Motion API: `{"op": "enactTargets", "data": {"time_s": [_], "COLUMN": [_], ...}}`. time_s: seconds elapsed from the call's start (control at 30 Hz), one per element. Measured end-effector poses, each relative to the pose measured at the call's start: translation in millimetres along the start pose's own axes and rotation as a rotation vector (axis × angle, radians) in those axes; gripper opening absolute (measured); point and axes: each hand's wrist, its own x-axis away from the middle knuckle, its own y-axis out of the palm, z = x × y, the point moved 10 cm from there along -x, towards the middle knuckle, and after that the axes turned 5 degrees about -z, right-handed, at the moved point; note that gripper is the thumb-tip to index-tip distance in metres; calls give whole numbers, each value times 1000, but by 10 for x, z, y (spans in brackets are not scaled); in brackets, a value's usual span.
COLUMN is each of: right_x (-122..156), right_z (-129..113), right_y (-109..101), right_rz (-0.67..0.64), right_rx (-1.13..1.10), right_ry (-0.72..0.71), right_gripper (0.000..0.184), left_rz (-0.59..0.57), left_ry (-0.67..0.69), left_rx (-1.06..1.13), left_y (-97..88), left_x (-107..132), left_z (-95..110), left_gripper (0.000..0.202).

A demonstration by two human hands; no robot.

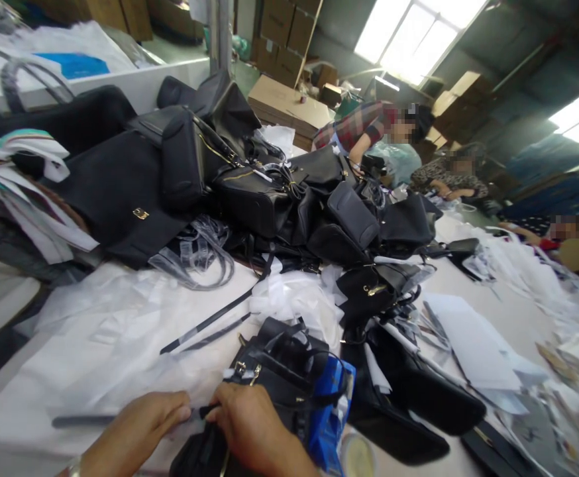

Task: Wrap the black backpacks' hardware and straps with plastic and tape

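Observation:
A dark strap [83, 421] runs behind my left hand [143, 424], and a short black piece of it shows between my two hands. The left fingers are pinched together on it, along with what looks like a bit of thin translucent wrapping. My right hand [254, 421] is closed on the strap's other part, its fingertips curled out of sight. Beneath the right hand lies a black handbag [274, 361] with gold zips and clasps; its lower part is hidden by that hand. A blue packet [326, 411] rests against the bag's right side.
Black handbags [254, 195] are heaped across the far side of the table. White tissue [299, 298] and loose black straps [220, 318] lie before them. Two black bags [403, 391] and a round tub [358, 457] sit at right. Several people [369, 129] work beyond.

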Motion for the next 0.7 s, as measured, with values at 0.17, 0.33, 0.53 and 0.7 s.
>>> {"op": "enactTargets", "data": {"time_s": [0.17, 0.33, 0.53, 0.7], "right_x": [-317, -379, -343, -655], "right_z": [264, 644, 1487, 2081], "right_y": [-143, -691, -1699, -1722], "right_rz": [23, 197, 362, 180], "right_rx": [148, 149, 491, 701], "right_ry": [88, 140, 353, 399], "right_gripper": [13, 18, 60, 114], "left_rz": [-76, 113, 242, 207], "left_ry": [117, 191, 129, 144], "left_rx": [39, -141, -412, -564], "left_y": [-129, -284, -239, -78], "left_x": [-565, -1152, -1545, -1559], "left_z": [313, 354, 218, 323], "left_gripper": [40, 27, 23, 35]}}
